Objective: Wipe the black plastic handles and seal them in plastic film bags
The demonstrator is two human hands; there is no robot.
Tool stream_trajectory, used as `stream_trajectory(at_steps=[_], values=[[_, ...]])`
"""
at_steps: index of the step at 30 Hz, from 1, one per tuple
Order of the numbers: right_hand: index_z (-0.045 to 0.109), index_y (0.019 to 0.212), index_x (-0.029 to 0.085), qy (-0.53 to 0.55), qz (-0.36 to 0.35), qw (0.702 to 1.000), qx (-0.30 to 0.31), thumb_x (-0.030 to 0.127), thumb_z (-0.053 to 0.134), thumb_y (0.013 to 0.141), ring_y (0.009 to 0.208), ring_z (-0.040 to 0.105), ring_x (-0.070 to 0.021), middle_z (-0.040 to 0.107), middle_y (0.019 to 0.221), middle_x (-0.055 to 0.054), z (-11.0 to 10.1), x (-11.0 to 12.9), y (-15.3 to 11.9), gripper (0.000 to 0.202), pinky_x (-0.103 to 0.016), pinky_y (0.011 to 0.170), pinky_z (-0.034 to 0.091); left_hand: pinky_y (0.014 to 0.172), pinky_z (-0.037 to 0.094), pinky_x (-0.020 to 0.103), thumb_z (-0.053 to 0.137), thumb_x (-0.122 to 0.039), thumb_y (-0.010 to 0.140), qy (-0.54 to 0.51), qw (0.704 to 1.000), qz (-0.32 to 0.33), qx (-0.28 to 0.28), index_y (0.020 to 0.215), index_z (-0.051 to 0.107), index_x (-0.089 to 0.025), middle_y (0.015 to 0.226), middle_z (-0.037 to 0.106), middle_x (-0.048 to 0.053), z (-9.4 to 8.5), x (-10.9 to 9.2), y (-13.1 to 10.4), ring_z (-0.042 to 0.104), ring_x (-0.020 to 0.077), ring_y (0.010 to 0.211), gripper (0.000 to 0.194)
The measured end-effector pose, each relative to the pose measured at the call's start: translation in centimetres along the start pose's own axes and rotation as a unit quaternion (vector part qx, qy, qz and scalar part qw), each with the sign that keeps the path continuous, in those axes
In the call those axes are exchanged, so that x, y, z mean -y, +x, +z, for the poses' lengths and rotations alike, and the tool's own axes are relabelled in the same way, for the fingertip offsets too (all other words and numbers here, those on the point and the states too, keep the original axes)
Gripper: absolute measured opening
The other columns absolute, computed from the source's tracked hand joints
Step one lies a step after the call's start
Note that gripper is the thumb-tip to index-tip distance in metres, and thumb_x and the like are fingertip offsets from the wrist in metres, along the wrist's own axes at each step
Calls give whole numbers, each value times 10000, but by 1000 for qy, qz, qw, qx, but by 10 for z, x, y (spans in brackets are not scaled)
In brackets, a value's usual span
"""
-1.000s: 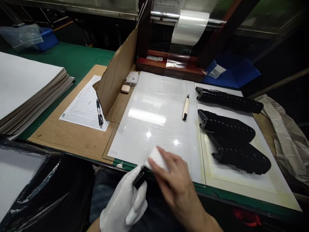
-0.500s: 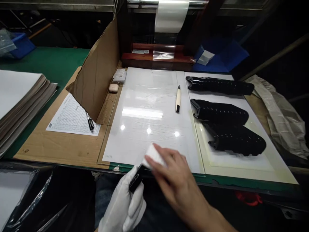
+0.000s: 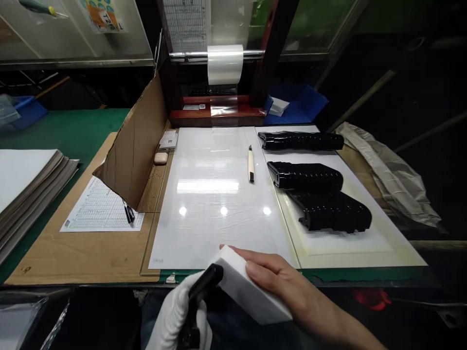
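My left hand (image 3: 175,311), in a white glove, is closed round a glossy black part (image 3: 206,284) below the table's front edge. My bare right hand (image 3: 288,277) grips a white foam-like block (image 3: 248,287), whose left end meets the black part's upper end. Beyond both hands lies a white sheet (image 3: 215,228) under clear film, with a cream-handled knife (image 3: 251,165) on it. Rows of similar black parts are grouped at the right: one row at the back (image 3: 302,141), one in the middle (image 3: 308,176) and one nearer the front (image 3: 332,211).
A cardboard panel (image 3: 134,146) stands left of the sheet, by a printed form (image 3: 98,209) with pens. A film roll (image 3: 225,65) hangs behind, near a blue bin (image 3: 302,104). Stacked paper (image 3: 29,194) sits far left; crumpled plastic (image 3: 386,170) lies right.
The view has tilted up. The white block now shows its long side and points down to the right. More of the black part shows, rising from my left hand.
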State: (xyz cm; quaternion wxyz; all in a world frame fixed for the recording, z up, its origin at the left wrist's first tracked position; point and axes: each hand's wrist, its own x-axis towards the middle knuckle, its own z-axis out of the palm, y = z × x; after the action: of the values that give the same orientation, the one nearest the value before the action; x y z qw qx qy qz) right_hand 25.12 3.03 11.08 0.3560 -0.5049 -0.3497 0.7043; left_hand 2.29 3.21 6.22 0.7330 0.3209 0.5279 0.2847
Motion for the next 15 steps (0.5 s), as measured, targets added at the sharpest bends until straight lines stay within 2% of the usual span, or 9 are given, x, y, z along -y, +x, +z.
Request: stream_trajectory(at_steps=[1, 3, 5, 6, 8, 10, 11, 13, 15], values=[[639, 1343, 315, -6, -39, 999, -18, 655, 567, 929, 1305, 572, -321, 598, 1433, -42, 5, -3, -1, 540, -475, 1085, 471, 535, 568, 316, 735, -690, 740, 23, 1000, 12, 14, 1047, 776, -214, 582, 660, 25, 2, -8, 0, 636, 200, 514, 568], [619, 1353, 369, -78, -174, 981, -40, 593, 593, 943, 1341, 539, -292, 553, 1480, -24, 15, -14, 0, 468, -476, 1116, 441, 627, 594, 347, 810, -578, 721, 98, 993, 49, 44, 987, 797, -205, 661, 714, 42, 5, -22, 0, 679, 237, 614, 459], [592, 1366, 420, -215, -328, 920, -7, 456, 642, 953, 1340, 529, -271, 497, 1528, -11, 23, -27, 3, 417, -485, 1108, 443, 694, 602, 356, 824, -461, 736, 170, 980, 85, 61, 899, 813, -229, 697, 739, 40, 7, -30, 1, 700, 267, 705, 284], [574, 1382, 427, -282, -376, 883, 15, 373, 649, 960, 1339, 521, -262, 468, 1550, -11, 24, -34, 6, 432, -482, 1095, 453, 722, 603, 354, 815, -417, 748, 188, 976, 96, 59, 880, 816, -241, 733, 754, 41, 7, -31, 2, 707, 274, 747, 220], [531, 1426, 407, -373, -401, 837, 10, 223, 598, 983, 1333, 514, -233, 458, 1560, -26, 26, -44, 12, 485, -450, 1057, 487, 813, 595, 349, 778, -337, 785, 195, 973, 115, 40, 935, 815, -248, 881, 783, 50, 7, -29, 5, 719, 273, 843, 179], [498, 1454, 397, -412, -382, 827, -28, 154, 540, 997, 1323, 520, -220, 483, 1543, -36, 28, -51, 19, 520, -430, 1033, 506, 890, 577, 342, 724, -276, 826, 220, 964, 152, 15, 1012, 801, -239, 989, 785, 56, 6, -24, 9, 726, 262, 918, 205], [499, 1446, 423, -420, -382, 823, -36, 163, 543, 997, 1305, 535, -220, 502, 1528, -22, 30, -54, 22, 521, -432, 1028, 509, 888, 580, 342, 702, -254, 839, 233, 958, 169, 0, 1008, 800, -229, 956, 789, 56, 6, -22, 12, 732, 260, 916, 197], [524, 1417, 454, -426, -415, 804, -21, 217, 579, 985, 1289, 547, -249, 512, 1520, -9, 34, -59, 26, 495, -469, 1023, 503, 780, 607, 331, 651, -279, 865, 250, 949, 188, -34, 911, 809, -190, 745, 772, 53, 6, -19, 15, 744, 263, 818, 187], [532, 1411, 449, -425, -418, 803, -15, 215, 574, 982, 1297, 537, -261, 503, 1527, -7, 36, -61, 30, 490, -486, 1013, 504, 732, 605, 302, 587, -353, 888, 250, 949, 188, -51, 893, 809, -145, 670, 749, 54, 6, -18, 18, 737, 258, 756, 305]])
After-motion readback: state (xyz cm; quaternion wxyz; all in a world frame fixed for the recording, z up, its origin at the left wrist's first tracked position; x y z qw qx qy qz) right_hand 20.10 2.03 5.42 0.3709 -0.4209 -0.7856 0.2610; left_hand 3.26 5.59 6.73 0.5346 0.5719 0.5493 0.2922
